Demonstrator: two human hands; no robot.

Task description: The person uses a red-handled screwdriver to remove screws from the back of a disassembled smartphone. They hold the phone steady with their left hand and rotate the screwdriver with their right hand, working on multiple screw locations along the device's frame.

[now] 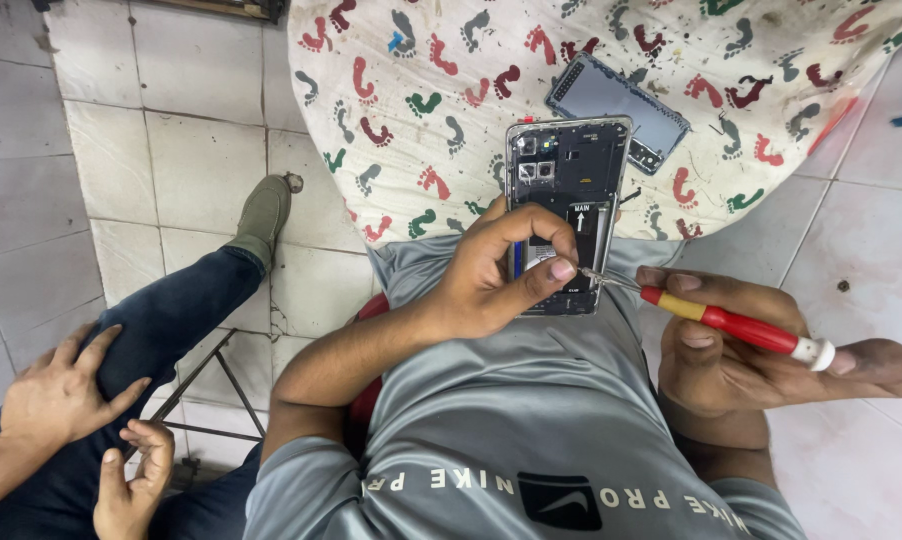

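**Opened phone braced for screwdriver work**

Grey shirt [511, 420] fills the foreground. At left, a co-worker's hands [61, 400] rest on a knee. The opened phone [568, 190] is gripped upright by the left hand [491, 275], steadied above the lap; the red-handled screwdriver [731, 325], pinched in the right hand [741, 345], meets its lower edge. A detached panel [619, 110] lies on the patterned cloth [411, 100].

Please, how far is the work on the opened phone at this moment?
Done: the phone already has its back off, so its inner parts show; a flat dark panel lies apart on the patterned cloth. In hand: the left hand holds the phone, and the right hand puts the red screwdriver tip to its lower part. Left: the phone is still open, not closed up.
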